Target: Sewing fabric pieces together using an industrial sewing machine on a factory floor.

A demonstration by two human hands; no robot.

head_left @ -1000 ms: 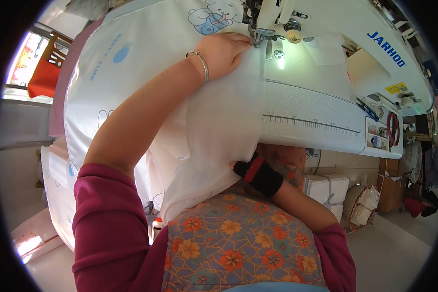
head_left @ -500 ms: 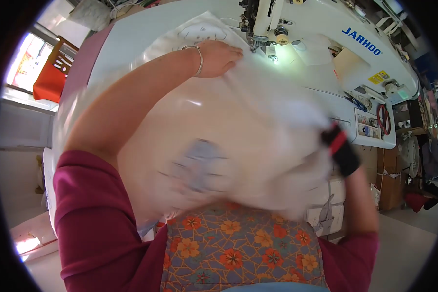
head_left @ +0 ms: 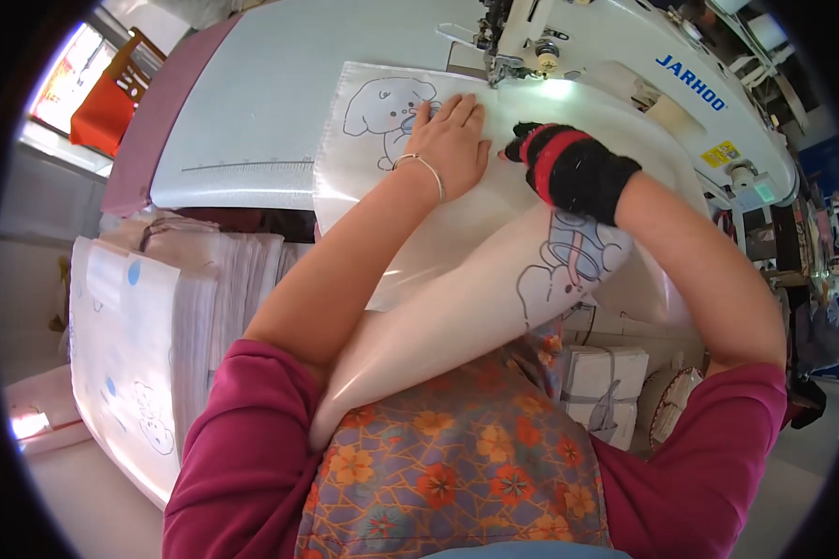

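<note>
A glossy white fabric sheet (head_left: pixel 457 303) printed with cartoon animals spreads from the sewing machine's bed down over my lap, folded over in front of me. My left hand (head_left: pixel 452 140), with a bracelet at its wrist, lies flat on the sheet's far left corner, fingers stretched, beside a printed animal head. To its right my right hand (head_left: pixel 573 172), in a black and red fingerless glove, is closed on a bunched part of the sheet. Just beyond both hands stands the needle and presser-foot area (head_left: pixel 499 74) of the sewing machine (head_left: pixel 625 56), its lamp lit.
A thick stack of printed white sheets (head_left: pixel 126 345) hangs at the table's left side. The pale table (head_left: pixel 242 121) carries a ruler scale near its front edge. Tied white bundles (head_left: pixel 606 373) sit low at the right. An orange-covered chair (head_left: pixel 107 116) stands far left.
The sheet has swung up off my lap and turned, with its left corner now laid flat. My right hand has come up and left toward the needle; my left hand has shifted slightly nearer me.
</note>
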